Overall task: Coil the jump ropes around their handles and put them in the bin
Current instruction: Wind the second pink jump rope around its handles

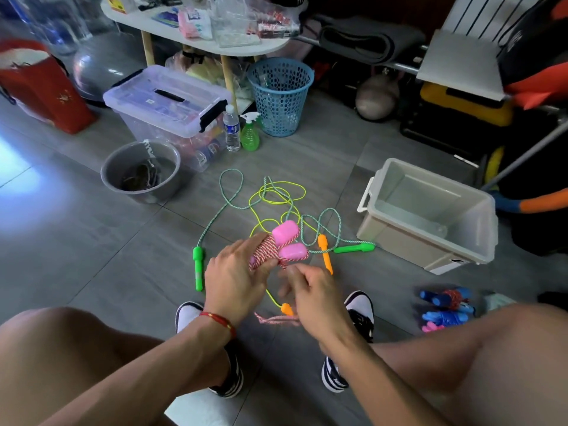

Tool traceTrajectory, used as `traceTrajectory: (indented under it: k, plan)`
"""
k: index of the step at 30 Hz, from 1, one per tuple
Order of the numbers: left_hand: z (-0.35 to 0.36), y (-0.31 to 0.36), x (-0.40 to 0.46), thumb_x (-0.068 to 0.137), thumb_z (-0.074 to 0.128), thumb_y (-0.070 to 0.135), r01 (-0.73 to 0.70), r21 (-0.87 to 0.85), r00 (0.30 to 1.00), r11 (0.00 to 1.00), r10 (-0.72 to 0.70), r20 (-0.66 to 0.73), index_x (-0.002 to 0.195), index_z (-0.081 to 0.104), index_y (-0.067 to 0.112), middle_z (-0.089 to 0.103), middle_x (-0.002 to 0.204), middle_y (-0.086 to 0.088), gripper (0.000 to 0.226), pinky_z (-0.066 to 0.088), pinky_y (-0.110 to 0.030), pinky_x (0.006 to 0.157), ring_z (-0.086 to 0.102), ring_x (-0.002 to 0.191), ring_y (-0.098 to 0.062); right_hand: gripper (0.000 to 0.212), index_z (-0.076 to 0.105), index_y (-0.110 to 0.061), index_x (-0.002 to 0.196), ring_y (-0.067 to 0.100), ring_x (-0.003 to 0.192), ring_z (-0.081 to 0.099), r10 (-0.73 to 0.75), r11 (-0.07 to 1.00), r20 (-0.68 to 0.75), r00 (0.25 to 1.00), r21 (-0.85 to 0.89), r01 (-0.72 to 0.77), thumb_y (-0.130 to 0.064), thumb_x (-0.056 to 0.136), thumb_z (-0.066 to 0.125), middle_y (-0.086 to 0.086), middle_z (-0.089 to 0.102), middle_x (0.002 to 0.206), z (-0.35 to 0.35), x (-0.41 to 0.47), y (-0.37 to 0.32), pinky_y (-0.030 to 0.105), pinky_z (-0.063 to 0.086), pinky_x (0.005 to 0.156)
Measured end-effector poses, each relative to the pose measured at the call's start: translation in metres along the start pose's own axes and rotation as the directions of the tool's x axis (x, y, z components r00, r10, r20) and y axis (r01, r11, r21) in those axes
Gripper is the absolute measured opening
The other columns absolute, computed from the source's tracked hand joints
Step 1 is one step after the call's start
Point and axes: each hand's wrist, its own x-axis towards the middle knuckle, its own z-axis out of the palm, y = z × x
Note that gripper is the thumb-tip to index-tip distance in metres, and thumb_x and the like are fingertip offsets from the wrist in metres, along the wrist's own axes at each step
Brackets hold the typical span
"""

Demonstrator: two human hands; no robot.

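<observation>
My left hand (236, 272) grips a pair of pink handles (290, 241) with red-and-white rope (267, 253) coiled around them. My right hand (310, 290) pinches the loose end of that rope, and a short tail (276, 319) hangs below it. On the floor behind lie a green-handled rope (198, 265) with a teal cord and an orange-handled rope (325, 253) with a yellow cord, tangled together. The open grey bin (430, 216) stands to the right.
A lidded clear storage box (172, 109), a grey bucket (141, 170), a water bottle (231, 127), a green spray bottle (250, 133) and a blue basket (281, 93) stand behind. Blue coiled ropes (445, 305) lie on the floor at right. My shoes (359, 312) are below my hands.
</observation>
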Motion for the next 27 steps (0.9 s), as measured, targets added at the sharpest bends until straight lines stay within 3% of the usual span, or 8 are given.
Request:
traceTrajectory:
  k: [4,8,11,16,18,21,24,27]
  plan:
    - [-0.001,0.009,-0.003,0.095,0.063,0.039,-0.255,0.187,0.938,0.949,0.29,-0.19,0.13,0.065,0.023,0.07,0.114,0.006,0.038,0.047,-0.045,0.066,0.064,0.085,-0.027,0.038,0.061,-0.01,0.071,0.02,0.054,0.045,0.039,0.983,-0.182,0.982,0.183,-0.005,-0.04,0.094,0.053,0.001,0.053,0.054,0.001,0.003,-0.029,0.049,0.047,0.06]
    - [-0.01,0.023,0.013,0.1,0.062,0.02,-0.422,0.1,0.857,0.901,0.432,-0.279,0.134,0.064,0.016,0.064,0.132,0.005,0.035,0.046,-0.047,0.074,0.06,0.089,-0.029,0.055,0.051,-0.013,0.053,0.006,0.046,0.031,-0.01,0.949,-0.225,0.974,0.306,0.08,-0.048,0.093,0.066,-0.012,0.033,0.043,-0.018,0.005,-0.058,0.02,0.028,0.047]
    - [-0.015,0.036,0.021,0.093,0.07,0.008,-0.489,-0.004,0.839,0.872,0.469,-0.277,0.132,0.065,0.009,0.062,0.136,0.0,0.039,0.046,-0.037,0.09,0.059,0.096,-0.032,0.053,0.069,0.003,0.073,0.006,0.06,0.041,-0.078,0.861,-0.218,0.973,0.477,0.176,-0.048,0.086,0.076,-0.011,0.05,0.061,-0.032,0.013,-0.065,0.025,0.034,0.06]
    - [-0.038,0.063,0.033,0.086,0.075,0.005,-0.523,-0.134,0.841,0.842,0.484,-0.242,0.133,0.063,0.013,0.058,0.141,0.005,0.05,0.038,-0.029,0.101,0.051,0.113,-0.017,0.023,0.082,-0.014,0.094,0.003,0.084,0.065,-0.18,0.823,-0.144,0.973,0.519,0.229,-0.036,0.09,0.074,0.002,0.079,0.094,-0.063,0.02,-0.078,0.019,0.05,0.079]
    - [-0.045,0.069,0.038,0.085,0.078,0.015,-0.457,-0.26,0.888,0.851,0.421,-0.183,0.135,0.058,0.015,0.058,0.136,0.012,0.054,0.042,-0.027,0.099,0.053,0.117,-0.008,0.02,0.082,-0.014,0.095,0.006,0.083,0.065,-0.259,0.854,-0.114,0.959,0.437,0.283,-0.032,0.091,0.073,0.004,0.079,0.093,-0.081,0.028,-0.083,0.027,0.051,0.081]
    - [-0.05,0.075,0.056,0.084,0.069,0.046,-0.039,-0.644,0.981,0.764,0.15,0.119,0.141,0.044,0.023,0.064,0.121,0.015,0.066,0.054,-0.034,0.08,0.065,0.095,-0.01,0.01,0.08,-0.01,0.092,-0.009,0.066,0.057,-0.369,0.895,-0.002,0.929,0.268,0.357,-0.018,0.09,0.074,-0.013,0.075,0.072,-0.106,0.042,-0.092,0.013,0.044,0.067]
    - [-0.052,0.068,0.084,0.094,0.054,0.051,0.124,-0.643,0.863,0.756,0.237,0.445,0.132,0.053,0.013,0.072,0.098,-0.015,0.053,0.047,-0.043,0.065,0.062,0.07,-0.034,0.007,0.076,-0.008,0.089,-0.011,0.053,0.053,-0.424,0.898,0.137,0.895,0.19,0.397,-0.009,0.092,0.07,-0.023,0.065,0.056,-0.117,0.053,-0.089,0.004,0.039,0.056]
    - [-0.048,0.068,0.093,0.097,0.054,0.042,0.256,-0.711,0.839,0.655,0.215,0.5,0.116,0.06,0.005,0.067,0.082,-0.021,0.042,0.053,-0.043,0.074,0.064,0.072,-0.034,0.014,0.075,-0.018,0.083,-0.007,0.052,0.052,-0.434,0.9,0.14,0.89,0.1,0.424,-0.02,0.095,0.068,-0.024,0.06,0.053,-0.113,0.064,-0.088,0.007,0.036,0.055]
